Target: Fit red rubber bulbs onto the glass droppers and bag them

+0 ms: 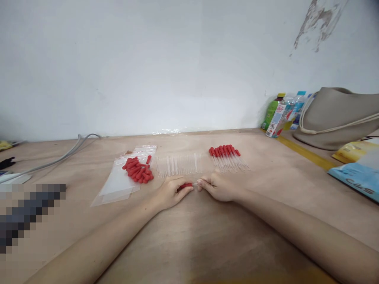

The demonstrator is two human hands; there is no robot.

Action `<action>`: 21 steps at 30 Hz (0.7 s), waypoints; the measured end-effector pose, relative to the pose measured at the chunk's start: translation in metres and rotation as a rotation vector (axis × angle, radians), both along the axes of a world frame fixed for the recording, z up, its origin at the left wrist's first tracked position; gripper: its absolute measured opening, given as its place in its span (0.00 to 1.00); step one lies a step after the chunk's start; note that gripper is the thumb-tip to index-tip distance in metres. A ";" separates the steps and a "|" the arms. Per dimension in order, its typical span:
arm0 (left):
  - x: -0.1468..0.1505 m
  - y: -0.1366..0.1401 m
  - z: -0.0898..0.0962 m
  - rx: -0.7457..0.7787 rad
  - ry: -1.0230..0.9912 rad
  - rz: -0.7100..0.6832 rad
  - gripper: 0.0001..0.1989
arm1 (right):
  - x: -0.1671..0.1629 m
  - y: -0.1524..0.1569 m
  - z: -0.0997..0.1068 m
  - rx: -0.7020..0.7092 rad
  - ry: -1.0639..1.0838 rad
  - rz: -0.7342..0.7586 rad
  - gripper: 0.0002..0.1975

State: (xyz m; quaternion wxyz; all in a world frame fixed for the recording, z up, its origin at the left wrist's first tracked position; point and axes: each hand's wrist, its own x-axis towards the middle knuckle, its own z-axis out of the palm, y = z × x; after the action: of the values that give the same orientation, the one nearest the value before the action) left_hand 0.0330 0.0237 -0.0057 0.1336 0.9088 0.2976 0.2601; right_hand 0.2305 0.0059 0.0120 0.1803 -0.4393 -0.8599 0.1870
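Between the fingers of my left hand (174,192) is a red rubber dropper bulb (186,185). My right hand (217,187) pinches a clear glass dropper tube (194,184), whose end meets the bulb's mouth; how deep it sits inside is hidden. Just beyond my hands lies a row of bare clear tubes (177,163). To the right of that row, several droppers with red bulbs (226,154) on their tubes lie side by side. A pile of loose red bulbs (139,171) rests on clear plastic bags (115,185) at the left.
Grey cables (68,153) cross the wooden table (189,244) at the far left. Drink bottles (276,116) and a grey-beige drawstring bag (340,114) stand against the wall at the right. Blue and yellow packets (355,175) lie near the right edge.
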 end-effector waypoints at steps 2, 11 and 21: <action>0.000 -0.001 0.001 -0.034 -0.005 0.021 0.10 | 0.003 -0.002 0.008 0.001 -0.053 0.053 0.18; -0.002 0.001 -0.002 -0.049 -0.035 0.091 0.12 | 0.047 0.028 0.024 -0.097 0.034 -0.277 0.12; -0.001 0.002 -0.001 -0.032 0.011 0.046 0.07 | 0.024 0.076 0.000 0.198 -0.210 -0.787 0.16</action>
State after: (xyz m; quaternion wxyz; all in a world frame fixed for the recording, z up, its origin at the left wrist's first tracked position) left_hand 0.0318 0.0253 -0.0065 0.1407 0.9009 0.3232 0.2532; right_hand 0.2541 0.0823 0.0120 0.1905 -0.7316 -0.6540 -0.0255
